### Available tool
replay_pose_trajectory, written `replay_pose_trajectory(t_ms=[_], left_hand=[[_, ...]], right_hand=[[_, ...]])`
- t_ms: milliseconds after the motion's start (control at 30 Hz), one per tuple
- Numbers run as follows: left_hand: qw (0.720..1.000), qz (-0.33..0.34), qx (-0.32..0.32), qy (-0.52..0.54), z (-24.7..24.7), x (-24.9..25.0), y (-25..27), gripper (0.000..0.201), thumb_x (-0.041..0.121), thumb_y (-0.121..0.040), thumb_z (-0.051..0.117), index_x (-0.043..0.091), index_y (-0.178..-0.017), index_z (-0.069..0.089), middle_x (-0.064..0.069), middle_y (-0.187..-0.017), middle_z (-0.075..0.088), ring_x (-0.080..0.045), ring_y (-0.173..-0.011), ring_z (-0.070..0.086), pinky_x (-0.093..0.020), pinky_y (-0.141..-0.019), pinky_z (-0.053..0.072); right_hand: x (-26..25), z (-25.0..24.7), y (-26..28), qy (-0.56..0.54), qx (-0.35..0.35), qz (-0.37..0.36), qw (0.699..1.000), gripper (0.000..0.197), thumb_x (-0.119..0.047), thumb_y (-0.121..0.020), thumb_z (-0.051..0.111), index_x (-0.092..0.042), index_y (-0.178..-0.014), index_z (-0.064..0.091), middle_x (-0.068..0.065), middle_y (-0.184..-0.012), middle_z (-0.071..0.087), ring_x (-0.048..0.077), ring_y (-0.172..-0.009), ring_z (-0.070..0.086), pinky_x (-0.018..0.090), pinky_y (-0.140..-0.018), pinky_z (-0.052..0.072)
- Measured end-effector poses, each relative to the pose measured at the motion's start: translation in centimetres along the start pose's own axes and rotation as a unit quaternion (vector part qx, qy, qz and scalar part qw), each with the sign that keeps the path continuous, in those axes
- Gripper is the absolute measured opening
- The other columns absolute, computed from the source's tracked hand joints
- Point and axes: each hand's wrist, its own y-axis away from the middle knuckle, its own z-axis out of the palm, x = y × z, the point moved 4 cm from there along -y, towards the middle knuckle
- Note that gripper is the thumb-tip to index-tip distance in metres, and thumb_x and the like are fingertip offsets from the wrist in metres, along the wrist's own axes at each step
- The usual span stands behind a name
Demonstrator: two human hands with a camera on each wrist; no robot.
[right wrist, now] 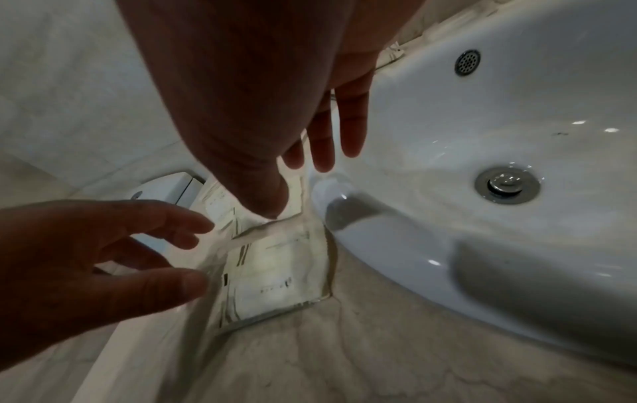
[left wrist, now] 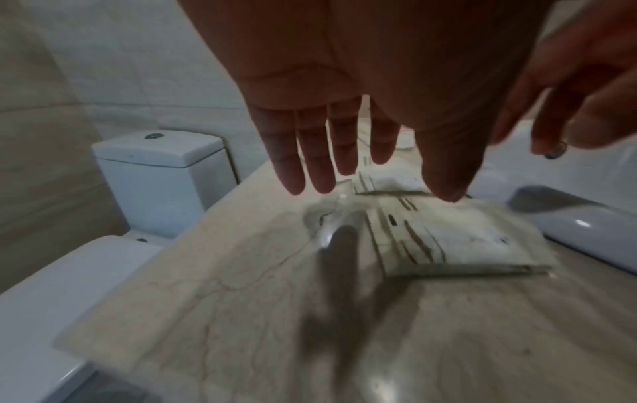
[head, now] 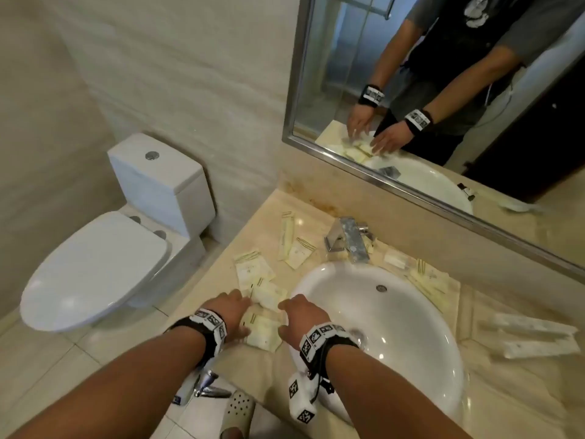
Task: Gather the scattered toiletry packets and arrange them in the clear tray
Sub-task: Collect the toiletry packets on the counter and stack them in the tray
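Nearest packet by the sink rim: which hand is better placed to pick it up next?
Probably the left hand. Its spread fingers sit at the packet's free counter-side edge in the right wrist view, while the right hand works from the side hemmed by the sink rim. Neither grips it yet.

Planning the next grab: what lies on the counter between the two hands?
A flat cream square packet lies between the left hand and right hand; the head and right wrist views show it.
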Motion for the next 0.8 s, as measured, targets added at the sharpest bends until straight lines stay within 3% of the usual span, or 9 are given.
replay_pose_trajectory(t_ms=[100,267,433,567,700,800], left_hand=[[1.000,0.012,-0.020,-0.003,1.3,0.7,-1.1,0.069,0.054,-0.085,0.062,0.024,-0.142,0.038,-0.007,-0.140,0.038,-0.030,-0.123,0.045,-0.046,-0.099,0.045],[1.000,0.003,0.006,0.012,2.8,0.8,-2.3,0.066,0.052,-0.084,0.062,0.022,-0.139,0.041,-0.006,-0.137,0.038,-0.029,-0.122,0.042,-0.044,-0.096,0.046],[1.000,0.006,0.003,0.003,3.0,1.1,-3.3,0.062,0.048,-0.083,0.066,0.018,-0.134,0.046,-0.008,-0.133,0.042,-0.029,-0.121,0.042,-0.043,-0.094,0.047],[1.000,0.011,0.002,0.013,2.9,0.9,-3.5,0.056,0.044,-0.083,0.069,0.016,-0.128,0.050,-0.008,-0.129,0.044,-0.029,-0.119,0.043,-0.041,-0.093,0.047],[0.999,0.016,-0.023,0.017,3.0,0.6,-3.5,0.044,0.036,-0.086,0.062,0.016,-0.123,0.049,-0.010,-0.125,0.054,-0.031,-0.114,0.053,-0.042,-0.091,0.049],[0.998,0.019,-0.029,0.045,3.1,0.2,-3.6,0.036,0.030,-0.089,0.057,0.017,-0.122,0.048,-0.008,-0.124,0.059,-0.031,-0.111,0.058,-0.039,-0.090,0.049]], right_hand=[[-0.1,0.1,-1.6,-0.008,-0.011,0.013,1.000,0.061,-0.035,-0.091,0.057,-0.028,-0.149,0.038,0.003,-0.149,0.034,0.026,-0.119,0.057,0.037,-0.092,0.051],[-0.5,0.3,-4.3,-0.020,0.003,0.026,0.999,0.059,-0.028,-0.090,0.056,-0.024,-0.146,0.038,0.002,-0.150,0.030,0.026,-0.115,0.059,0.037,-0.089,0.052],[-0.6,0.9,-6.7,-0.029,-0.005,0.033,0.999,0.070,-0.035,-0.091,0.061,-0.023,-0.151,0.028,0.003,-0.152,0.028,0.026,-0.118,0.058,0.038,-0.091,0.049],[-1.2,1.9,-8.3,-0.019,-0.013,0.042,0.999,0.076,-0.040,-0.089,0.065,-0.024,-0.151,0.024,0.007,-0.144,0.033,0.028,-0.110,0.061,0.041,-0.086,0.053],[-1.0,2.5,-8.9,-0.006,0.000,0.072,0.997,0.068,-0.032,-0.087,0.069,-0.024,-0.144,0.034,0.008,-0.133,0.039,0.027,-0.103,0.062,0.037,-0.079,0.052],[-0.9,2.3,-9.4,-0.012,0.008,0.090,0.996,0.055,-0.032,-0.085,0.072,-0.018,-0.132,0.046,0.009,-0.127,0.045,0.027,-0.107,0.060,0.037,-0.083,0.052]])
